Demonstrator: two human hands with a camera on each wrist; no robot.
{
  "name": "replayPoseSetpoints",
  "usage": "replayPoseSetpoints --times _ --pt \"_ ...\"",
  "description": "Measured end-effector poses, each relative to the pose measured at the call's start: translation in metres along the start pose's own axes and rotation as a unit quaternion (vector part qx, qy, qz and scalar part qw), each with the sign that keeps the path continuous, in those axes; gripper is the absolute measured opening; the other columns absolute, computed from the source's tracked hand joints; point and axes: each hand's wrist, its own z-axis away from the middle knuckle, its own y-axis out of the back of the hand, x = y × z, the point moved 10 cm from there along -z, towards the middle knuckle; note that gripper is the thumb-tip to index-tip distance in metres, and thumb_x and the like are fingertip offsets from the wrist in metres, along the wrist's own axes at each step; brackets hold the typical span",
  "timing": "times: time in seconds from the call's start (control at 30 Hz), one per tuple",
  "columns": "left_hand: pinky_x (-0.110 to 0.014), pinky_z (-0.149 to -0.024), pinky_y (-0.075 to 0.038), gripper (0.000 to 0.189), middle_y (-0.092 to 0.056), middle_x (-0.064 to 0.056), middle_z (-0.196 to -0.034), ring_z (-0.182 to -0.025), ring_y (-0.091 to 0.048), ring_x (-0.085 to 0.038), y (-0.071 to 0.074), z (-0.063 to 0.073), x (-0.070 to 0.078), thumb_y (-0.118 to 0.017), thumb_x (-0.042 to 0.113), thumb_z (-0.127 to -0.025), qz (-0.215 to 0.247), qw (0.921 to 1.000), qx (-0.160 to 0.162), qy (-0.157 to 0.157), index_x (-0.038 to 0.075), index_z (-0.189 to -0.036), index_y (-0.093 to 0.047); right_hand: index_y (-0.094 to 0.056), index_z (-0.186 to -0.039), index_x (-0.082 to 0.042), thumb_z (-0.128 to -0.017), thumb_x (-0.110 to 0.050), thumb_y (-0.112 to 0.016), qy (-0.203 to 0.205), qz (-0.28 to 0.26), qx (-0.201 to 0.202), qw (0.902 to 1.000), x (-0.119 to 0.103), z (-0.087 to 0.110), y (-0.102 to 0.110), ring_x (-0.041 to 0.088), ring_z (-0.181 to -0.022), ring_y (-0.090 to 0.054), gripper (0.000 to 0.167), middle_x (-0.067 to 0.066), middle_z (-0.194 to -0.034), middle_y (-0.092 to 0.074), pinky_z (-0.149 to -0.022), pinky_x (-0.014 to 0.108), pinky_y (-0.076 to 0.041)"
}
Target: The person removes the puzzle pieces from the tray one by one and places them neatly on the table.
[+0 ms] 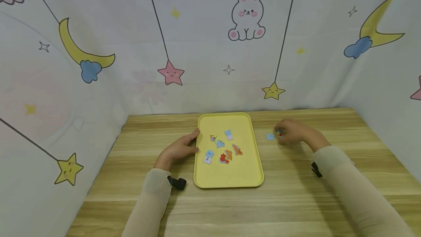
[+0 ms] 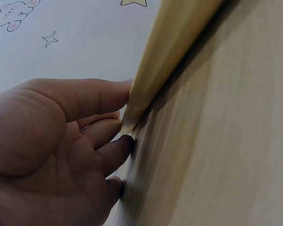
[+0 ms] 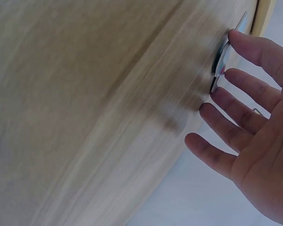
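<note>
The left hand [image 1: 179,147] rests against the left rim of a yellow tray [image 1: 227,176]. Its thumb and fingers touch the edge, spread apart along it; in the left wrist view the thumb tip presses the tray's side. To the right of the tray, the right hand [image 1: 292,131] pinches a small flat picture piece [image 1: 280,133] with blue and red on it, between thumb and fingertips, low over the table. A light blue square piece [image 1: 270,137] lies just left of that hand. Inside the tray are several small cut-out pieces, among them a red one [image 1: 224,158] and an orange one [image 1: 237,150].
The wooden table [image 1: 227,211] ends at a pale printed curtain [image 1: 210,90], which hangs behind it and along both sides. A small black device [image 1: 177,183] is strapped at the left wrist, and another [image 1: 316,169] at the right.
</note>
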Motion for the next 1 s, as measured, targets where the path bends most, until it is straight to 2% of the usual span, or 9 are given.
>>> replayPoseSetpoints --times 0.27,0.5,0.7,0.87,1.0 --pt "-0.053 -0.129 -0.011 0.077 -0.013 -0.022 -0.173 -0.161 -0.008 -0.037 0.001 -0.001 0.001 -0.064 0.002 -0.102 0.001 1.0 0.002 -0.002 -0.007 -0.164 -0.021 -0.069 -0.126 0.009 -0.083 -0.011 -0.08 -0.002 -0.005 0.001 1.0 0.004 -0.002 -0.001 0.037 -0.108 -0.062 0.049 0.022 -0.121 -0.067 -0.096 0.058 -0.051" --pt "-0.052 -0.129 -0.01 0.077 -0.012 -0.022 -0.173 -0.161 -0.007 -0.036 0.0 -0.002 0.002 -0.064 0.0 -0.102 0.01 0.9999 -0.004 -0.002 -0.008 -0.164 -0.019 -0.067 -0.132 0.008 -0.085 -0.014 -0.081 -0.015 -0.01 -0.002 0.9998 0.005 0.0 -0.003 0.047 -0.12 -0.059 0.054 0.029 -0.132 -0.062 -0.102 0.062 -0.048" --pt "-0.053 -0.129 -0.011 0.077 -0.012 -0.023 -0.173 -0.161 -0.007 -0.037 0.0 -0.002 0.003 -0.064 0.0 -0.102 0.005 1.0 -0.003 -0.005 -0.008 -0.164 -0.019 -0.062 -0.137 0.012 -0.09 -0.015 -0.082 0.008 -0.01 0.003 0.9999 -0.014 -0.004 0.001 0.048 -0.121 -0.059 0.058 0.03 -0.134 -0.061 -0.102 0.061 -0.05" --pt "-0.053 -0.129 -0.011 0.077 -0.012 -0.023 -0.173 -0.161 -0.007 -0.037 0.0 -0.002 0.003 -0.064 0.0 -0.102 0.004 1.0 -0.003 -0.006 -0.008 -0.164 -0.019 -0.062 -0.142 0.006 -0.093 -0.016 -0.078 0.001 -0.026 0.001 0.9997 -0.03 -0.01 0.003 0.049 -0.13 -0.054 0.056 0.03 -0.144 -0.055 -0.106 0.063 -0.047" --pt "-0.053 -0.129 -0.01 0.077 -0.011 -0.023 -0.173 -0.161 -0.006 -0.037 -0.001 -0.002 0.002 -0.064 0.0 -0.102 0.008 0.9999 -0.006 -0.009 -0.009 -0.164 -0.018 -0.064 -0.141 0.003 -0.095 -0.019 -0.078 0.014 -0.004 -0.001 0.9999 -0.046 -0.016 0.001 0.048 -0.137 -0.051 0.053 0.027 -0.146 -0.057 -0.111 0.062 -0.044"
